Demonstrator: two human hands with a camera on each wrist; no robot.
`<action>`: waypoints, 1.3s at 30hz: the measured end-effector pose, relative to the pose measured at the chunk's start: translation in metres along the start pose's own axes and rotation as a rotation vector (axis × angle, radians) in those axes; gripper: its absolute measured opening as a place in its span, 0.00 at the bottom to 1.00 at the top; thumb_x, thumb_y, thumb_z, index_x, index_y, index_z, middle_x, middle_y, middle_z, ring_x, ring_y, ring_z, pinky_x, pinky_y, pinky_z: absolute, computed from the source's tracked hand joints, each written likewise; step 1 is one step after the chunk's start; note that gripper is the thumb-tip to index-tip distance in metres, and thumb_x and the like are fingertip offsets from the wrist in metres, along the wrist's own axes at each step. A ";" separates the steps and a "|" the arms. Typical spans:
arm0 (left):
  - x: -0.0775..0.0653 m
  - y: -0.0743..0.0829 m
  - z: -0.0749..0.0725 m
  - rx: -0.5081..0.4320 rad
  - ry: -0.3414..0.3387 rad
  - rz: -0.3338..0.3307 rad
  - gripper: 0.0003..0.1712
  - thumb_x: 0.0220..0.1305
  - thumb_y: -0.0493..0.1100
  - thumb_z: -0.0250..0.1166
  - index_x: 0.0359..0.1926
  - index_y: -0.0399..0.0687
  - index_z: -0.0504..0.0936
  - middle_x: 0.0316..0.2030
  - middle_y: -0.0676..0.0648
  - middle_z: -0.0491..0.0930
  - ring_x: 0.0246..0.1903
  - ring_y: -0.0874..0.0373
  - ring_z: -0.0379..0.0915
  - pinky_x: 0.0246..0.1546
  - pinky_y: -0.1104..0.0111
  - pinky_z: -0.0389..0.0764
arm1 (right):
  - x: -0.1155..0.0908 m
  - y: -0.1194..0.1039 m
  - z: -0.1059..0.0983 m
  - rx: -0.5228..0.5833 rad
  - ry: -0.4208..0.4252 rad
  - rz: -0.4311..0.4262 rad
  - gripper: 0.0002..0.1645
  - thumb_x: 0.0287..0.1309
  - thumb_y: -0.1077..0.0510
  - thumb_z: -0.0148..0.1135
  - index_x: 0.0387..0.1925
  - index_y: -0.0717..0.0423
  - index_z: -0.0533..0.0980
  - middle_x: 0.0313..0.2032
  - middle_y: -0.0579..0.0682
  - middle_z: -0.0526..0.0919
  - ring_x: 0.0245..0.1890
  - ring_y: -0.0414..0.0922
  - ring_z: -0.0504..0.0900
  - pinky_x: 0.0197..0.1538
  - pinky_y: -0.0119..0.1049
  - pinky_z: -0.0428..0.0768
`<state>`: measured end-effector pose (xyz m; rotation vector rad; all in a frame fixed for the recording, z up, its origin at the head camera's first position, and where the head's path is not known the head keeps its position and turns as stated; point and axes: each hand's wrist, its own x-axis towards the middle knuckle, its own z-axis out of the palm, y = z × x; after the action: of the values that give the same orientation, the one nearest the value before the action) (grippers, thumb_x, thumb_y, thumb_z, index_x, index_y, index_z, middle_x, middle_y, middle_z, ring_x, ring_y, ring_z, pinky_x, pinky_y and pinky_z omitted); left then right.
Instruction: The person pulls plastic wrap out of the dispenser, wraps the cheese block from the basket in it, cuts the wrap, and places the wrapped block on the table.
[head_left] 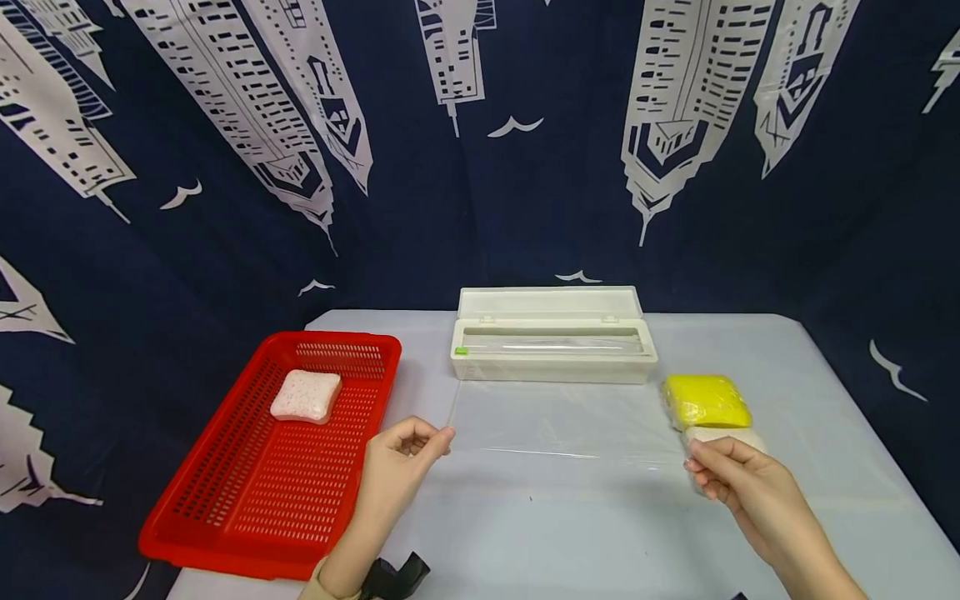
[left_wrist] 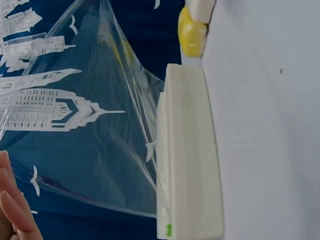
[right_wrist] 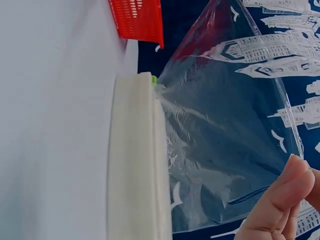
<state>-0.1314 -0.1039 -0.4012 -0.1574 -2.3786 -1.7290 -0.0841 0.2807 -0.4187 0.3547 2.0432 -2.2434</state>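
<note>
A sheet of clear plastic wrap [head_left: 562, 421] stretches from a white wrap dispenser box [head_left: 555, 369], whose lid stands raised, toward both hands. My left hand [head_left: 397, 467] pinches the sheet's near left corner between thumb and fingers, beside the red basket. At the opposite corner, my right hand [head_left: 750, 487] pinches the film, overlapping a whitish block [head_left: 727, 435] in the head view. The right wrist view shows the film [right_wrist: 225, 125] rising from the box to the right fingers [right_wrist: 290, 190]. Seen from the left wrist, the sheet [left_wrist: 100, 150] is taut with creases near the box.
A red plastic basket [head_left: 255, 500] stands at the left with a pale, speckled block [head_left: 306, 396] inside. To the right, a yellow wrapped block [head_left: 705, 402] lies beside the whitish one. A dark patterned curtain [head_left: 480, 208] hangs behind the white table [head_left: 555, 542].
</note>
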 end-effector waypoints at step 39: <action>-0.044 -0.098 0.029 0.566 -0.139 -0.001 0.14 0.47 0.37 0.74 0.17 0.51 0.76 0.13 0.60 0.72 0.16 0.72 0.62 0.19 0.76 0.66 | 0.006 0.085 0.043 -1.002 0.096 0.022 0.11 0.56 0.56 0.68 0.29 0.58 0.75 0.21 0.44 0.77 0.24 0.41 0.72 0.28 0.34 0.70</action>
<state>-0.1110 -0.1061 -0.5107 -0.1919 -2.8555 -1.0076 -0.0760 0.2303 -0.4988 0.3656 2.8217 -0.9512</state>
